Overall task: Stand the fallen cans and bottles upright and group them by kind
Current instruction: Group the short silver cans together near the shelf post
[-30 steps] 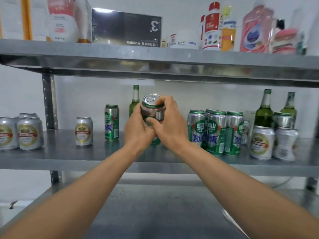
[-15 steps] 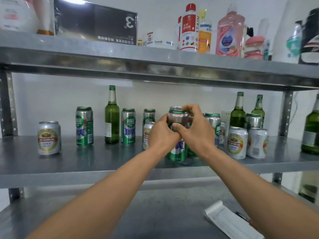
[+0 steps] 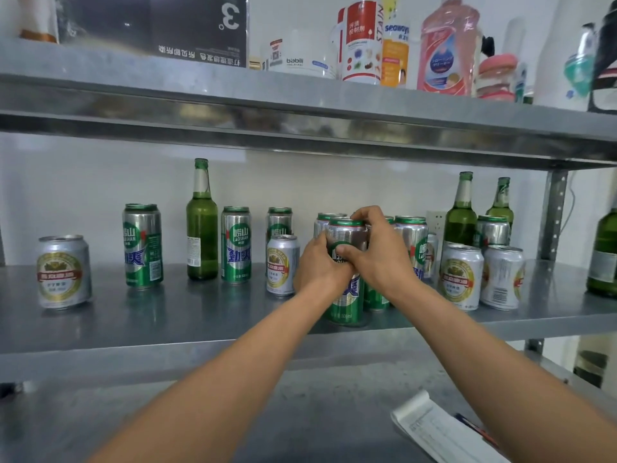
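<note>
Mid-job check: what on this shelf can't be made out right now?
Head view:
- Green cans behind the held green can: mostly hidden by left hand and right hand; count unclear.
- Green bottle at far right: cut off by frame edge.
- Tall can behind the short silver cans: lower half hidden.

Left hand (image 3: 322,267) and right hand (image 3: 380,259) grip one can (image 3: 345,305).
</note>
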